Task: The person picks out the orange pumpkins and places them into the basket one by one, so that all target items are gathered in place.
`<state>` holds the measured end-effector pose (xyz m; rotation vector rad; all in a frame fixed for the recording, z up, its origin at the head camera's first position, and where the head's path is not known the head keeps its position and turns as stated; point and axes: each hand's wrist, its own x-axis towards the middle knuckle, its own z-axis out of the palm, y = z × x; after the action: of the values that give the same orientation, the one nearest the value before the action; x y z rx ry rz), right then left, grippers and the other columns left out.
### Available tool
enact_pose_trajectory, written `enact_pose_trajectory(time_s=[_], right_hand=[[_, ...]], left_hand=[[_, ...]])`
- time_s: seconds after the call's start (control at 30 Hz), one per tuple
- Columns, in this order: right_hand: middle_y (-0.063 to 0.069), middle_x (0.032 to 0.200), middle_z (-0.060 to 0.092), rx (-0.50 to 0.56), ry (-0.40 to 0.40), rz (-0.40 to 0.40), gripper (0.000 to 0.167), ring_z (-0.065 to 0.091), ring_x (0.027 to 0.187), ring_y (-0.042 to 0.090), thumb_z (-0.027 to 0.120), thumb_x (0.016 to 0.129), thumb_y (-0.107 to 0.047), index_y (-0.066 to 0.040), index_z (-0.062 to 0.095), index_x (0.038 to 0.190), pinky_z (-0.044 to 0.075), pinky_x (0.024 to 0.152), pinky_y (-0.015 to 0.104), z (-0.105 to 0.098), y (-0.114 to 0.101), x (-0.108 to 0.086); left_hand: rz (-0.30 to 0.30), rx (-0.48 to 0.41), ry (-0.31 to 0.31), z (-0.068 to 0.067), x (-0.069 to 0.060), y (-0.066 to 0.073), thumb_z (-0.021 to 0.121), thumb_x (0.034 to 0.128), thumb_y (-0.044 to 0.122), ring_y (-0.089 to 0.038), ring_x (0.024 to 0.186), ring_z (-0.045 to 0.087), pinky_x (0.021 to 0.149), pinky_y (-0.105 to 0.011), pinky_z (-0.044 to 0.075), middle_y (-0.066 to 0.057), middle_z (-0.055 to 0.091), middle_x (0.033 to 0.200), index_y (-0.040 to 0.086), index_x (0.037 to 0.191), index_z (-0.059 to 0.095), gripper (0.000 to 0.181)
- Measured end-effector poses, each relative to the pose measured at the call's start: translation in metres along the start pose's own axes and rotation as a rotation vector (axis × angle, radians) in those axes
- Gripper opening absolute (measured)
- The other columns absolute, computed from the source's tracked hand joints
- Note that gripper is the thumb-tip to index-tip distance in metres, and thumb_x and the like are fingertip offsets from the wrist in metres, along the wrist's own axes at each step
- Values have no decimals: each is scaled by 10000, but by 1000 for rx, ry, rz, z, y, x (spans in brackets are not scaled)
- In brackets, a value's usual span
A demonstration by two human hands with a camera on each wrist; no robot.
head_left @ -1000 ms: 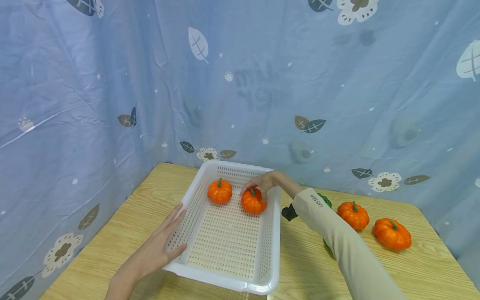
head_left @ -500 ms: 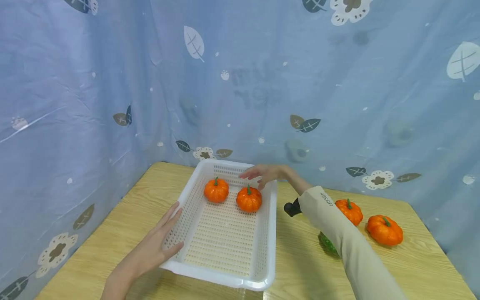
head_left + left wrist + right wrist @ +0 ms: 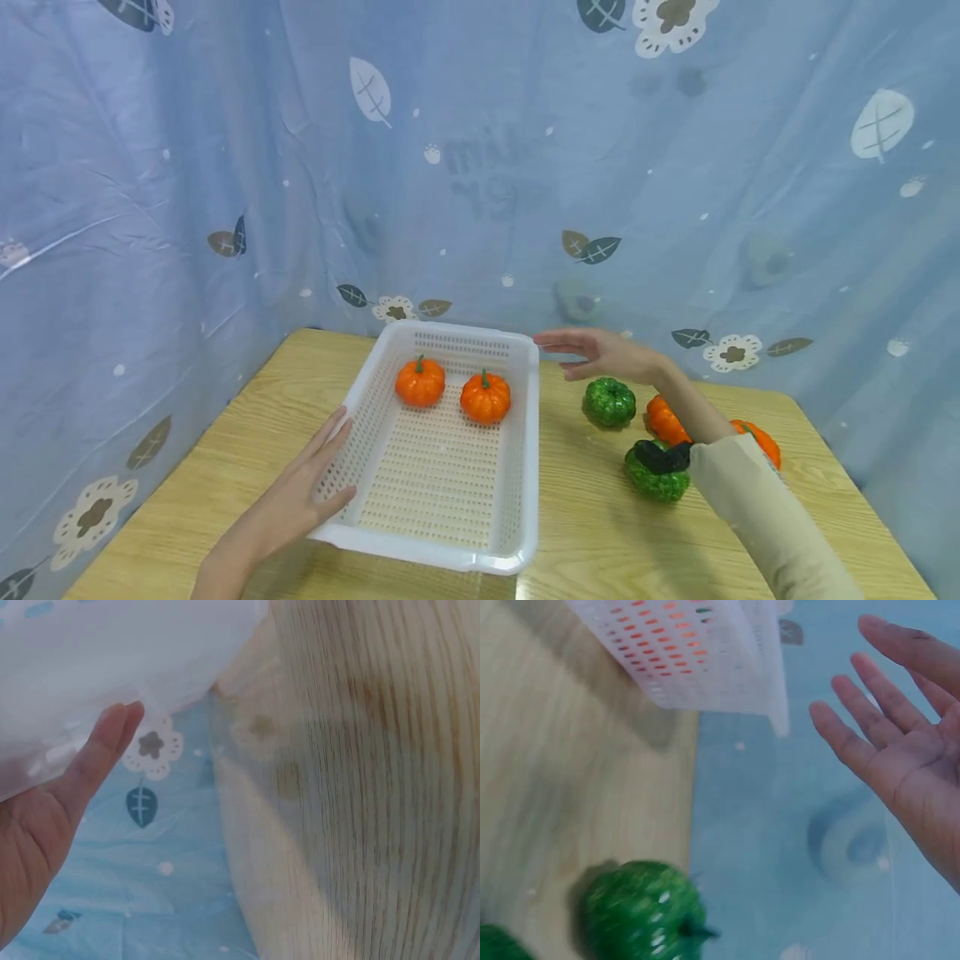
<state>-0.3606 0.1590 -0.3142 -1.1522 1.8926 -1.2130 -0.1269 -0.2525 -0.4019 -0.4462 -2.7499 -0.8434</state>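
A white perforated plastic basket (image 3: 531,475) stands on the wooden table. Inside, toward its far end, sit two small orange pumpkins, the left one (image 3: 420,383) and the right one (image 3: 485,398), green stems up. My left hand (image 3: 288,500) lies along the basket's left side, fingers extended and thumb at the near left rim. Beyond the right rim, my right hand (image 3: 603,353) is in the air with nothing in it; the right wrist view shows its fingers (image 3: 881,712) spread loosely. Below it on the table is a green pumpkin (image 3: 609,403).
Another green pumpkin (image 3: 654,483) lies nearer, partly behind a black wrist device (image 3: 663,457). Two more orange pumpkins, one (image 3: 664,419) beside the forearm and one (image 3: 763,443) behind the sleeve, sit at right. A blue patterned curtain (image 3: 480,167) borders the table's back and left.
The right hand has let go of the right orange pumpkin in the basket, lifted, and moved right past the rim. The left hand keeps its place at the basket.
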Motion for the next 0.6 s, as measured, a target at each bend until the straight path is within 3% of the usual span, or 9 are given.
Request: enact_pose_trajectory(time_s=[0.07,0.2,0.3,0.47,0.6], right_hand=[[178,1563,210,37,30,-20,670,189,1423,373,611,918,-22,-11,268,1494,347,1092,381,6,4,-16],[137,1561,242,70,75,-93,636,254,1417,283,555,931,45,6,258,1492,365,1082,338,17,14,-44],[122,1564,244,99,80,-156,619,265,1417,205,495,934,109,44,227,1488,398,1057,310,19,21,-68],[110,1567,237,93,90,-155,621,263,1416,143,446,927,162,75,186,1483,391,1059,278,13,27,-118],[109,1572,217,76,138,-87,645,294,1396,97,449,934,145,43,160,1501,404,1044,262,2,36,-155]], left_hand=[[-12,3,-2,-2,-1,-1,715,853,221,-441,1373,258,1059,-113,97,-136,151,1585,-31,1477,290,796],[-31,0,-4,-4,-1,-1,715,850,225,-449,1365,270,1108,-362,258,-119,147,1589,-22,1478,294,795],[-23,-6,-2,-2,-1,-1,724,841,222,-462,1357,276,1022,-585,314,-132,153,1586,-35,1470,303,799],[-14,-9,-5,1,2,0,720,845,227,-460,1356,278,1021,-581,315,-125,145,1588,-33,1471,303,796],[2,1,10,2,0,-1,720,843,214,-464,1350,284,1081,-461,294,-129,150,1587,-35,1470,303,793]])
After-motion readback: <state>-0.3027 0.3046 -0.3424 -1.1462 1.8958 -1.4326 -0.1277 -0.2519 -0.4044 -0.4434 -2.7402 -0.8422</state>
